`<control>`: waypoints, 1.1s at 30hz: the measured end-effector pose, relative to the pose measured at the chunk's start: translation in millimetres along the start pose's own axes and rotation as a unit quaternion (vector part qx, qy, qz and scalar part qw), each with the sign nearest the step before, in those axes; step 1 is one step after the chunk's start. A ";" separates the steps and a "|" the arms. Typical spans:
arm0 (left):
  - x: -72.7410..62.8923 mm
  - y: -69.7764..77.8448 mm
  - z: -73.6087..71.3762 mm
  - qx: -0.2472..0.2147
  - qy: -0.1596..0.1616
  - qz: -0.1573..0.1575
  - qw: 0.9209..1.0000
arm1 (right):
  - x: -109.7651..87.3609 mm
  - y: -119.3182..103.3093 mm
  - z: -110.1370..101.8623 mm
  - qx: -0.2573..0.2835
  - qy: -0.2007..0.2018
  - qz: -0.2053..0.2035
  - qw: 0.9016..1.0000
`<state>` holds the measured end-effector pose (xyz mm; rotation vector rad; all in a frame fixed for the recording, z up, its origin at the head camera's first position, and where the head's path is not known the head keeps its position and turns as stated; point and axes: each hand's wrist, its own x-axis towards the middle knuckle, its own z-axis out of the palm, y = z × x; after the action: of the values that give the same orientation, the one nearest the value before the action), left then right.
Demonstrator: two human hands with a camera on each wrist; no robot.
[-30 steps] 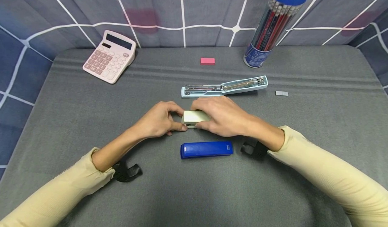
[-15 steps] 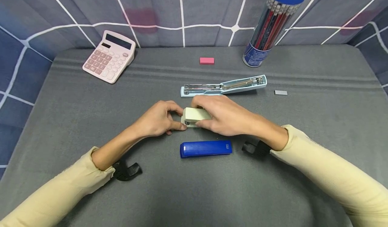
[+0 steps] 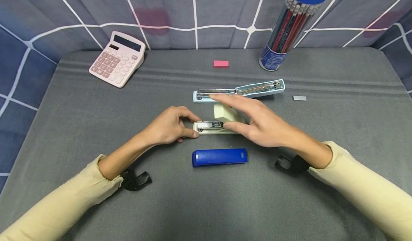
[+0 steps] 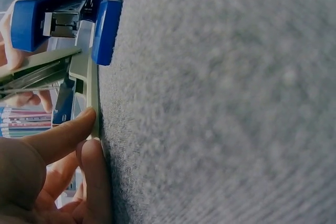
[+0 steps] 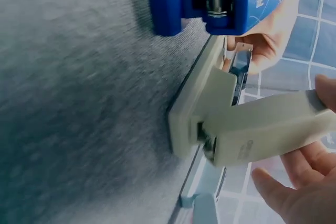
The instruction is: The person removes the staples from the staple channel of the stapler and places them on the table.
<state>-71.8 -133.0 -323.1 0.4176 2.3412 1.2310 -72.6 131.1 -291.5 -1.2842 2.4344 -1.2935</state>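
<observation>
A pale green stapler (image 3: 236, 132) stands on the grey table with its top swung up, so the metal staple channel (image 3: 207, 125) shows. My left hand (image 3: 167, 126) pinches the left end of its base between thumb and fingers. On the raised lid (image 5: 268, 129) my right hand (image 3: 260, 123) has its thumb on the near side and fingers on the far side; the index finger reaches out straight above it. Nearer me lies a closed blue stapler (image 3: 220, 157). Behind the hands rests a light blue stapler (image 3: 260, 90), spread open with its metal inside showing.
At the back left is a pink calculator (image 3: 119, 59). A small pink block (image 3: 221, 64) lies at the back middle. A tall blue-lidded tube (image 3: 288, 30) of pencils stands back right, and a grey strip of staples (image 3: 299, 98) lies in front of it.
The pale green stapler's top has swung up and to the right, baring the staple channel. My right hand has moved right with it, while my left hand has stayed at the base.
</observation>
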 end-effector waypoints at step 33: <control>1.3 0.1 0.5 0.007 -0.002 0.005 1.000 | -84.8 17.1 -62.9 -0.059 0.090 0.155 0.982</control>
<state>-72.7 -132.0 -323.7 0.4362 2.3489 1.2176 -56.8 236.8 -287.5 -0.7920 2.7342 -1.2423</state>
